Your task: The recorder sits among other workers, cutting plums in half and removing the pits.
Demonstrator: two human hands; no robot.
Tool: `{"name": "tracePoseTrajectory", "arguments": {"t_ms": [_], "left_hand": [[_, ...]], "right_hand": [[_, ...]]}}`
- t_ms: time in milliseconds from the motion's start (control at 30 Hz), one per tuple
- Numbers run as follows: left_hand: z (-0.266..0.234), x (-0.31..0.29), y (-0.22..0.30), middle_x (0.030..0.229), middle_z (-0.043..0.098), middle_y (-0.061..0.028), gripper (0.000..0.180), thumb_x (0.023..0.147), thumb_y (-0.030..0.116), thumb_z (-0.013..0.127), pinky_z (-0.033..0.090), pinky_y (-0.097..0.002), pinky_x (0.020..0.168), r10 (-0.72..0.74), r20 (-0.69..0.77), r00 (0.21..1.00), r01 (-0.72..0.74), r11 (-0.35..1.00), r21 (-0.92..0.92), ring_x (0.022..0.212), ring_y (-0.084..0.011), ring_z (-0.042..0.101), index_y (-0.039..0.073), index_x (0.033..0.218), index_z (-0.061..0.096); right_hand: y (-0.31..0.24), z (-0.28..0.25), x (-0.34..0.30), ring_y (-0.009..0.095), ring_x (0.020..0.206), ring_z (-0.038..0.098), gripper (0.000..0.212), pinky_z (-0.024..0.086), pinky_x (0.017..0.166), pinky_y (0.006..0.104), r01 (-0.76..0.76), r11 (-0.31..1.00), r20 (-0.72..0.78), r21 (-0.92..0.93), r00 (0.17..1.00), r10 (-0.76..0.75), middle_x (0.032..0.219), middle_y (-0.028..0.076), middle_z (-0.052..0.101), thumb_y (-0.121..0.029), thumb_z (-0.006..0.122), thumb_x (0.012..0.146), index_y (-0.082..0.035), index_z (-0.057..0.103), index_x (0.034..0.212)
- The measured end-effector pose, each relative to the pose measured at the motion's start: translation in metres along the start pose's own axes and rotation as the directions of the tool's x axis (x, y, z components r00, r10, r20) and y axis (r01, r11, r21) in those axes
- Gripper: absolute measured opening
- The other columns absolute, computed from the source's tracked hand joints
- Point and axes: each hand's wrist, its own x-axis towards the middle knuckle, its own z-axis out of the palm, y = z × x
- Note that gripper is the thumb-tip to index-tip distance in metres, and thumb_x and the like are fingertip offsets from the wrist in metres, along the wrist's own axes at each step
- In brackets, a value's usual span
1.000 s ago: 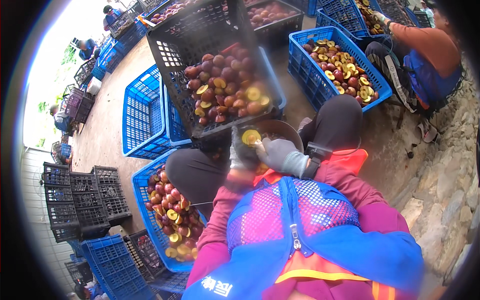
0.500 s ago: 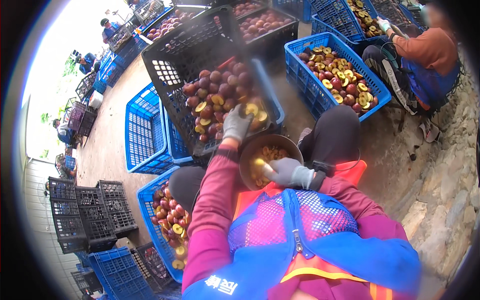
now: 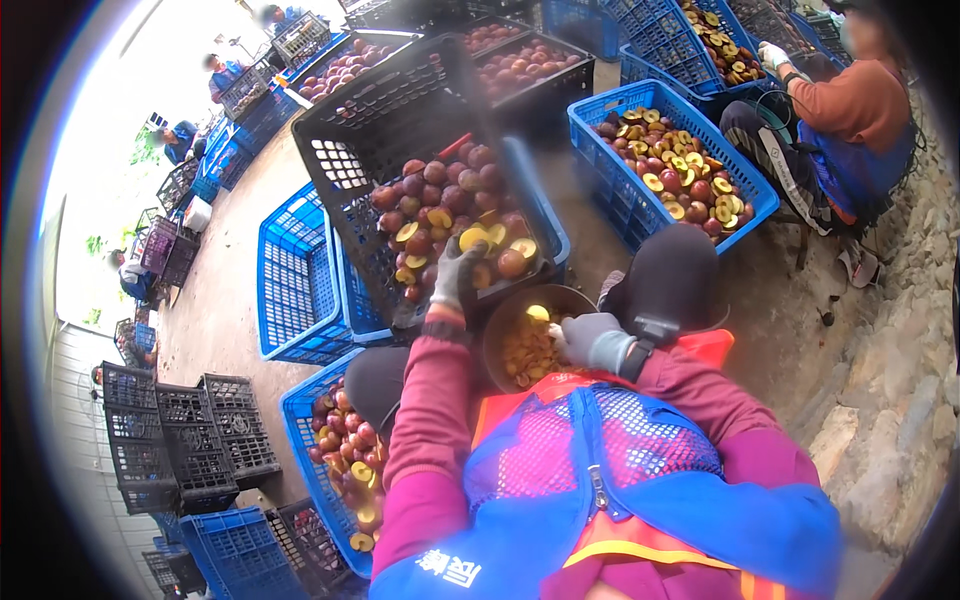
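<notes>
My left hand (image 3: 455, 278), in a grey glove, is at the near edge of a tilted black crate (image 3: 345, 190) of plums. Its fingers close on a cut plum half (image 3: 473, 239), yellow face showing. Whole plums (image 3: 455, 190) and other halves lie around it. My right hand (image 3: 592, 338), also gloved in grey, is closed over the right side of a metal bowl (image 3: 492, 345) in my lap. A pale tip shows at its fingers; I cannot make out what it belongs to. A yellow piece (image 3: 538, 312) sits just beyond. Small brownish-yellow bits (image 3: 530, 355) fill the bowl.
A blue crate of halved plums (image 3: 640, 225) stands right of my knee; another blue crate (image 3: 300, 420) is at my left. A blue crate (image 3: 268, 290) stands beyond it. Black crates (image 3: 235, 430) stand far left. A co-worker (image 3: 860, 110) sits at the right by a stone wall (image 3: 890, 400).
My left hand has shifted slightly left and its fingers are now at a yellow plum half. My right hand has moved a little right, away from the bowl's middle. The view has shifted slightly.
</notes>
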Motion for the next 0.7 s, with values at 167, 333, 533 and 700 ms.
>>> {"name": "tracePoseTrajectory", "arguments": {"t_ms": [167,333,533,700], "left_hand": [[-0.006,-0.086,0.018,0.125,0.067,-0.0069,0.038,0.112,0.032,0.053,0.057,-0.0345,0.095,-0.03,0.3,0.953,0.232,0.712,-0.663,0.109,-0.0196,0.066,0.006,0.14,0.058],[0.001,-0.129,0.017,0.112,0.071,-0.0084,0.038,0.112,0.031,0.044,0.054,-0.0344,0.092,0.15,0.148,0.978,-0.15,0.989,-0.014,0.1,-0.0207,0.067,0.003,0.128,0.064],[0.005,-0.151,0.019,0.107,0.072,-0.0171,0.037,0.095,0.006,0.057,0.056,-0.0371,0.086,0.456,0.194,0.868,-0.48,0.677,0.557,0.096,-0.0295,0.07,-0.003,0.131,0.062],[0.008,-0.157,0.016,0.1,0.073,-0.0174,0.041,0.091,0.003,0.052,0.057,-0.0392,0.081,0.401,0.157,0.902,-0.417,0.721,0.553,0.089,-0.032,0.072,-0.002,0.13,0.063]], "right_hand": [[-0.045,-0.01,0.008,0.046,0.076,0.071,0.038,0.054,0.068,0.056,0.204,0.978,-0.371,0.04,0.912,-0.175,0.082,0.023,0.072,-0.043,0.059,0.104,-0.006,0.064,0.101],[-0.068,-0.02,0.01,0.046,0.071,0.069,0.041,0.052,0.067,0.0575,0.284,0.959,-0.36,0.024,0.897,-0.257,0.077,0.024,0.07,-0.045,0.058,0.104,-0.005,0.063,0.097],[-0.064,0.001,-0.002,0.047,0.069,0.068,0.042,0.052,0.065,0.0583,0.299,0.954,-0.373,0.027,0.888,-0.268,0.073,0.024,0.068,-0.045,0.056,0.106,-0.005,0.063,0.095],[-0.064,0.009,-0.011,0.046,0.066,0.067,0.042,0.051,0.062,0.0583,0.29,0.957,-0.398,0.027,0.881,-0.256,0.072,0.024,0.067,-0.043,0.054,0.108,-0.004,0.062,0.095]]}}
